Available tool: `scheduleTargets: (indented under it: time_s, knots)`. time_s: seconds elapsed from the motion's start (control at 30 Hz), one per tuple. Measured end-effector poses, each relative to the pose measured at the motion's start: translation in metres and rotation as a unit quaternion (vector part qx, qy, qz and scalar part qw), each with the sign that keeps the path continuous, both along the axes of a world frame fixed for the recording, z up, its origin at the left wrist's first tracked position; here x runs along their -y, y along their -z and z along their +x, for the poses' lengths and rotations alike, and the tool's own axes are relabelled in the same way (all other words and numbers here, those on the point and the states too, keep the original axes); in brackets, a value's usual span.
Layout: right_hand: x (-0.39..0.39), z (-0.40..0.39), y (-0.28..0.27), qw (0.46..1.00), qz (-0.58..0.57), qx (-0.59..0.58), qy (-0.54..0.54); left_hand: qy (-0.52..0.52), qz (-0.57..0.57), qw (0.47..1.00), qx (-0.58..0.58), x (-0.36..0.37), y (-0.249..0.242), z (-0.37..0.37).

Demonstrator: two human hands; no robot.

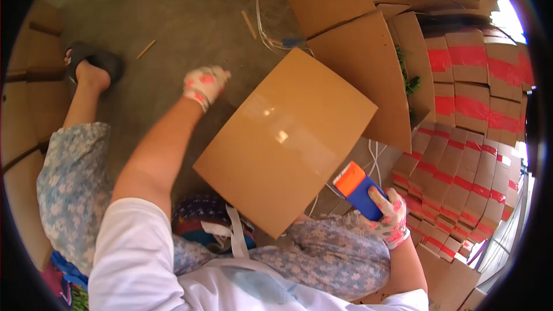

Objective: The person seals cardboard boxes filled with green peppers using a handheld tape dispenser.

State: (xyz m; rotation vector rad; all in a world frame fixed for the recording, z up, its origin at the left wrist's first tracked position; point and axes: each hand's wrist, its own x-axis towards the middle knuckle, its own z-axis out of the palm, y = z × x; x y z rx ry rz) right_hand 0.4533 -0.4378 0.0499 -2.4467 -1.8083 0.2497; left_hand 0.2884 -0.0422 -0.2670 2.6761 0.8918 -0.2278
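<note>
A closed brown cardboard box (276, 161) lies tilted in front of me, above my legs, with a strip of clear shiny tape across its top. My left hand (205, 85), in a white glove with pink-red patches, is raised to the left of the box and apart from it. Its fingers look curled in, and anything inside them is hidden. In a similar glove, my right hand (390, 217) grips a flat, block-shaped blue-and-orange object (358, 189) near the box's lower right side. The orange end points toward the box.
A large opened carton (368, 75) with green leaves (410, 83) inside stands beyond the box. Cartons with red tape (461, 161) are stacked at right. White strapping (260, 20) and thin sticks (146, 49) lie on the grey floor. More cartons (34, 109) line the left.
</note>
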Motion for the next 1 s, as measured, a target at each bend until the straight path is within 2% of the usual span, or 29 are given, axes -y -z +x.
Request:
scheduleTargets:
  time_s: [0.03, 0.07, 0.1, 0.13, 0.17, 0.23, 0.3, 0.33, 0.37, 0.43, 0.5, 0.53, 0.57, 0.63, 0.67, 0.7, 0.73, 0.77, 0.83, 0.87, 1.0]
  knots:
    - [0.007, 0.007, 0.009, 1.0, 0.0, -0.001, 0.0, 0.076, -0.049, 0.996, 0.002, 0.022, 0.004, 0.006]
    - [0.015, 0.01, 0.016, 1.0, -0.019, -0.023, -0.001, 0.153, -0.202, 0.959, -0.124, 0.04, -0.06, 0.033]
    - [0.021, 0.011, 0.024, 0.998, -0.038, -0.044, -0.001, -0.104, -0.505, 0.854, 0.071, 0.077, 0.046, 0.023]
    - [0.02, 0.01, 0.033, 1.0, 0.005, -0.028, 0.011, 0.022, -0.351, 0.936, 0.026, 0.08, 0.045, 0.021]
    - [0.02, 0.008, 0.036, 0.999, 0.001, -0.028, 0.015, 0.026, -0.354, 0.934, 0.025, 0.078, 0.034, 0.018]
    - [0.015, 0.01, 0.038, 0.999, 0.018, -0.033, -0.01, 0.14, -0.278, 0.945, -0.095, 0.061, 0.002, 0.01]
    - [-0.001, 0.004, 0.028, 1.0, -0.008, -0.021, -0.004, 0.116, -0.181, 0.977, -0.006, 0.04, -0.008, -0.011]
    - [-0.02, 0.0, 0.023, 1.0, -0.006, -0.003, -0.021, 0.021, -0.163, 0.986, 0.03, 0.027, -0.029, -0.013]
    - [-0.041, -0.005, 0.018, 0.999, -0.004, 0.014, -0.034, -0.072, -0.143, 0.985, 0.066, 0.013, -0.057, -0.015]
    - [-0.09, -0.021, 0.012, 0.999, -0.033, 0.019, -0.007, -0.174, -0.154, 0.957, 0.172, -0.009, -0.122, -0.025]
    - [-0.141, -0.033, 0.017, 1.0, -0.008, -0.017, -0.015, -0.207, -0.148, 0.944, 0.209, -0.001, -0.19, -0.04]
    - [-0.17, -0.038, 0.018, 0.999, -0.016, -0.031, -0.009, -0.166, -0.087, 0.954, 0.235, 0.016, -0.217, -0.049]
    - [-0.198, -0.042, 0.017, 0.999, -0.023, -0.044, -0.006, 0.031, 0.117, 0.974, 0.193, 0.03, -0.222, -0.059]
    - [-0.24, -0.045, 0.02, 0.998, -0.04, -0.051, -0.019, -0.061, 0.027, 0.986, 0.152, 0.084, -0.249, -0.05]
    - [-0.257, -0.044, 0.022, 0.996, -0.067, -0.063, -0.02, -0.069, -0.1, 0.992, 0.024, 0.104, -0.262, -0.037]
    - [-0.271, -0.043, 0.022, 0.993, -0.094, -0.074, -0.021, -0.024, -0.053, 0.997, 0.054, 0.132, -0.244, -0.037]
    - [-0.281, -0.046, 0.019, 0.99, -0.123, -0.062, -0.01, -0.064, -0.047, 0.997, 0.011, 0.157, -0.222, -0.03]
    - [-0.281, -0.046, 0.016, 0.99, -0.125, -0.062, -0.01, -0.064, -0.049, 0.997, 0.011, 0.162, -0.217, -0.026]
    - [-0.274, -0.044, 0.015, 0.989, -0.123, -0.079, -0.013, -0.1, -0.043, 0.992, -0.07, 0.163, -0.213, -0.017]
    - [-0.258, -0.042, 0.022, 0.995, -0.066, -0.07, -0.026, -0.105, -0.044, 0.991, -0.069, 0.164, -0.213, -0.015]
    - [-0.181, -0.038, 0.001, 0.997, -0.062, -0.045, -0.017, -0.102, -0.047, 0.991, -0.066, 0.153, -0.217, -0.027]
